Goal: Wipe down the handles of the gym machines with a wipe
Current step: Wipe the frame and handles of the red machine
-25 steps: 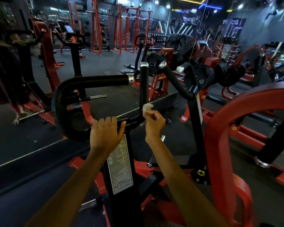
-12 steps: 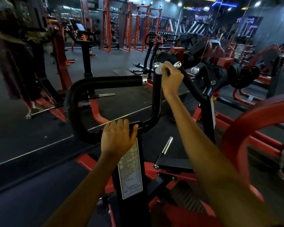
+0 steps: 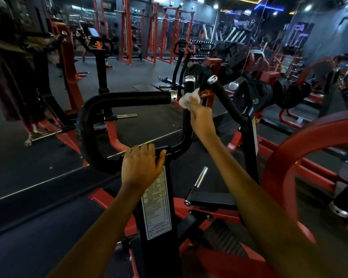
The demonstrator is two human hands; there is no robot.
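A black machine arm stands in front of me with an upright padded handle [image 3: 187, 127] capped in chrome and a horizontal padded handle [image 3: 133, 98] to its left. My right hand [image 3: 201, 115] holds a crumpled white wipe [image 3: 186, 100] against the upper part of the upright handle, just below its chrome cap. My left hand [image 3: 141, 165] grips the top of the black post where the handles join, fingers curled over the bar, above a white instruction label [image 3: 157, 205].
A second black angled handle [image 3: 227, 99] rises just right of my right hand. A big red curved frame [image 3: 285, 155] fills the right side. Weight plates [image 3: 287, 95], red racks and other machines stand behind. A person [image 3: 10, 81] stands at the far left.
My right hand slid the wipe up from the handle's base to its chrome cap, then came a little way down again. My left hand stayed on the post.
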